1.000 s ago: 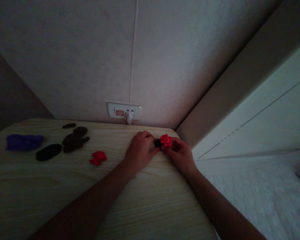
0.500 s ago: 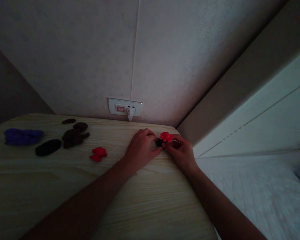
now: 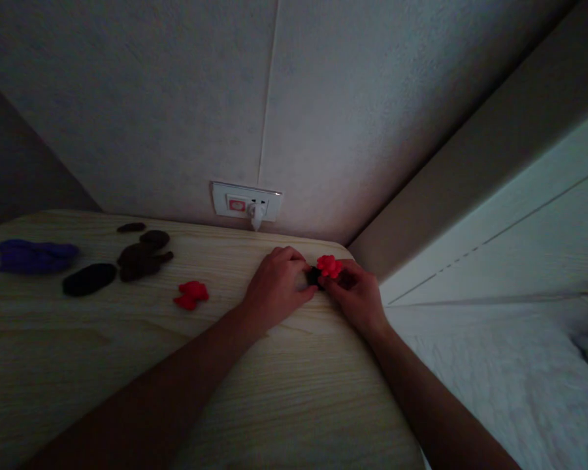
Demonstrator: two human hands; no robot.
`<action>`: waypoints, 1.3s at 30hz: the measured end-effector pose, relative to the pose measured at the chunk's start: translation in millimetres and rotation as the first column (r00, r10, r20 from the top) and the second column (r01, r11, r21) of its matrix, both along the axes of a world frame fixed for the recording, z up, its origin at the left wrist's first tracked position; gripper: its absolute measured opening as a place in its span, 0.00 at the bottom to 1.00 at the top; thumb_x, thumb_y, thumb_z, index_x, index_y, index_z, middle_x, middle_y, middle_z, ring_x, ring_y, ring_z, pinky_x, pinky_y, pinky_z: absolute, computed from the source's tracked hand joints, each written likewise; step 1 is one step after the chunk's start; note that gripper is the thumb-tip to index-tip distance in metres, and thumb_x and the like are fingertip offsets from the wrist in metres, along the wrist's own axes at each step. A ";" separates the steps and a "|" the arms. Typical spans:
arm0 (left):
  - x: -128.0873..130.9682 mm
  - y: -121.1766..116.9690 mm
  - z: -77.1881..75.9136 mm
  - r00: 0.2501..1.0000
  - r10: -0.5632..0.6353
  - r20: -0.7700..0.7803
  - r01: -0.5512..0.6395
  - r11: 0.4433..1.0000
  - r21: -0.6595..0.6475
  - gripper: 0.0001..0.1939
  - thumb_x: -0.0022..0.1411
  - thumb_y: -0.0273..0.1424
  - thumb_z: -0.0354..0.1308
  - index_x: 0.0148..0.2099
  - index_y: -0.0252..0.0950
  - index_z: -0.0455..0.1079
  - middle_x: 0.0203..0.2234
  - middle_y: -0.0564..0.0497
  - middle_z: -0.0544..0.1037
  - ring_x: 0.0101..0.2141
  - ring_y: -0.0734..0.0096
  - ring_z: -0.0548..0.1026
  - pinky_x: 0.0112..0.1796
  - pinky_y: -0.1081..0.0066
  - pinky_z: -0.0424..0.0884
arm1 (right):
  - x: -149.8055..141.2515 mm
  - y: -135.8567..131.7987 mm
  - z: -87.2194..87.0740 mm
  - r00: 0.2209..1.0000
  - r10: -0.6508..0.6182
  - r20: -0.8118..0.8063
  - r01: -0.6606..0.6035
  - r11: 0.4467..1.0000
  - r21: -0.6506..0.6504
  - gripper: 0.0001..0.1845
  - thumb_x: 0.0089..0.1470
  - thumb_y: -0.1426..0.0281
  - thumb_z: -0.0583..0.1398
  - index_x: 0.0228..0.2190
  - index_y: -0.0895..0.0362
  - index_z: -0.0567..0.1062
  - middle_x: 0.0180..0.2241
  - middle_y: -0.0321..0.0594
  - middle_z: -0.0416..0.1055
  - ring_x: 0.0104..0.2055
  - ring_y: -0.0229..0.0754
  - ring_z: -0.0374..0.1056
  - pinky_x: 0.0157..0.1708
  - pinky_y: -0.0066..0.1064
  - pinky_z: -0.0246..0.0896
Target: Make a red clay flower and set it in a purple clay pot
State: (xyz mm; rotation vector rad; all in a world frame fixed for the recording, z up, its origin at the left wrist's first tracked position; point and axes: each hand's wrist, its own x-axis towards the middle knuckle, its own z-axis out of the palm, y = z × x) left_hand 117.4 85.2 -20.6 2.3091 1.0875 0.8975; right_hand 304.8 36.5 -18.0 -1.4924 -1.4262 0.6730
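Observation:
Near the tabletop's far right corner, my left hand (image 3: pixel 277 285) and my right hand (image 3: pixel 357 292) face each other with fingers curled. Between them is a small black lump (image 3: pixel 314 277) that looks like modelling clay. A bright red, petalled clay piece (image 3: pixel 328 266) sits at the top right of the black lump. My left thumb and fingers pinch the lump's left side. The right thumb and fingers close around its right side, just below the red piece. Part of the black lump is hidden by my fingers.
On the pale wooden tabletop (image 3: pixel 294 391) to the left lie a red clay lump (image 3: pixel 192 295), several dark brown pieces (image 3: pixel 142 261), a black oval (image 3: pixel 89 279) and a purple block (image 3: pixel 38 256). A wall socket (image 3: pixel 246 202) with a white plug is behind. A white panel (image 3: pixel 470 261) borders the right.
The view has shifted slightly, so the clay pieces on the left appear a little higher and further left. Both hands keep nearly the same hold on the black lump.

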 end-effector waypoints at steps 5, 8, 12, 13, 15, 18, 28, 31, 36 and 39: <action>0.0 0.3 0.1 1.000 -0.002 -0.001 0.002 1.000 0.013 0.11 0.56 0.31 0.71 0.43 0.36 0.81 0.41 0.45 0.79 0.46 0.55 0.74 0.51 0.56 0.72 | -0.5 -0.1 -0.2 0.999 0.016 0.032 -0.017 1.000 0.016 0.13 0.51 0.61 0.71 0.36 0.55 0.82 0.40 0.44 0.78 0.37 0.45 0.73 0.34 0.34 0.68; -0.3 0.2 0.1 1.000 -0.003 -0.007 0.003 1.000 0.015 0.11 0.56 0.32 0.71 0.42 0.36 0.81 0.41 0.45 0.79 0.46 0.55 0.75 0.51 0.56 0.72 | -0.2 0.1 -2.1 0.998 0.011 0.062 -0.013 1.000 0.020 0.14 0.50 0.60 0.71 0.36 0.55 0.82 0.38 0.43 0.77 0.33 0.43 0.71 0.30 0.32 0.66; -0.5 -0.1 0.3 1.000 -0.014 -0.002 0.014 1.000 0.016 0.10 0.56 0.32 0.71 0.42 0.37 0.82 0.41 0.45 0.79 0.46 0.55 0.75 0.50 0.57 0.73 | 1.5 0.2 -5.6 0.998 0.027 0.060 -0.028 1.000 0.007 0.15 0.50 0.60 0.71 0.37 0.55 0.81 0.38 0.43 0.78 0.32 0.43 0.71 0.30 0.32 0.67; -0.4 -0.1 0.5 1.000 -0.012 0.003 0.012 1.000 0.019 0.10 0.56 0.32 0.71 0.42 0.37 0.82 0.41 0.45 0.79 0.45 0.55 0.75 0.50 0.58 0.73 | 2.0 0.2 -6.4 0.998 0.032 0.046 -0.032 0.999 0.002 0.15 0.50 0.61 0.71 0.38 0.55 0.80 0.38 0.43 0.78 0.32 0.43 0.71 0.31 0.33 0.67; -0.1 -0.1 0.9 1.000 -0.007 0.008 0.007 1.000 0.016 0.10 0.56 0.32 0.71 0.42 0.36 0.82 0.40 0.45 0.79 0.45 0.55 0.75 0.50 0.58 0.73 | 2.7 0.1 -7.4 0.999 0.031 0.035 -0.031 0.999 -0.006 0.15 0.50 0.62 0.71 0.38 0.55 0.80 0.37 0.42 0.78 0.31 0.42 0.71 0.30 0.32 0.67; 0.2 0.0 1.7 1.000 -0.006 0.004 0.006 1.000 0.008 0.10 0.56 0.32 0.71 0.42 0.37 0.82 0.40 0.46 0.79 0.45 0.55 0.75 0.49 0.58 0.73 | 2.5 -0.2 -7.1 0.998 0.011 0.063 -0.011 1.000 -0.002 0.14 0.49 0.62 0.70 0.37 0.55 0.79 0.34 0.41 0.77 0.28 0.40 0.69 0.26 0.31 0.64; 0.2 1.2 -1.3 1.000 -0.006 0.025 0.005 1.000 0.004 0.12 0.56 0.34 0.72 0.44 0.37 0.81 0.40 0.46 0.79 0.44 0.55 0.75 0.49 0.58 0.73 | 1.2 -1.9 -3.2 0.997 0.013 0.081 -0.016 0.999 0.036 0.11 0.51 0.62 0.70 0.35 0.54 0.81 0.37 0.41 0.76 0.26 0.38 0.65 0.25 0.30 0.62; 0.5 1.2 -0.8 0.999 -0.006 0.035 0.006 1.000 -0.003 0.12 0.56 0.32 0.72 0.44 0.38 0.81 0.39 0.46 0.79 0.44 0.56 0.75 0.48 0.58 0.73 | 0.5 -1.5 -1.8 0.996 0.006 0.094 -0.010 0.999 0.037 0.11 0.50 0.61 0.70 0.34 0.54 0.81 0.36 0.42 0.76 0.27 0.38 0.66 0.25 0.31 0.63; 0.7 1.6 -0.9 0.999 -0.012 0.037 0.012 1.000 -0.005 0.12 0.56 0.32 0.72 0.44 0.38 0.82 0.40 0.46 0.79 0.44 0.56 0.75 0.49 0.58 0.73 | 0.4 -0.9 -2.2 0.996 -0.004 0.092 0.000 0.999 0.043 0.11 0.50 0.61 0.70 0.32 0.55 0.81 0.35 0.42 0.75 0.28 0.39 0.66 0.25 0.31 0.62; 0.8 2.1 -1.8 0.999 -0.010 0.042 0.010 1.000 -0.005 0.12 0.55 0.32 0.72 0.43 0.38 0.82 0.40 0.46 0.79 0.44 0.56 0.75 0.49 0.58 0.73 | 0.5 -0.8 -2.4 0.997 0.017 0.071 -0.020 0.999 0.041 0.11 0.51 0.61 0.70 0.32 0.54 0.81 0.37 0.43 0.76 0.31 0.41 0.68 0.28 0.31 0.64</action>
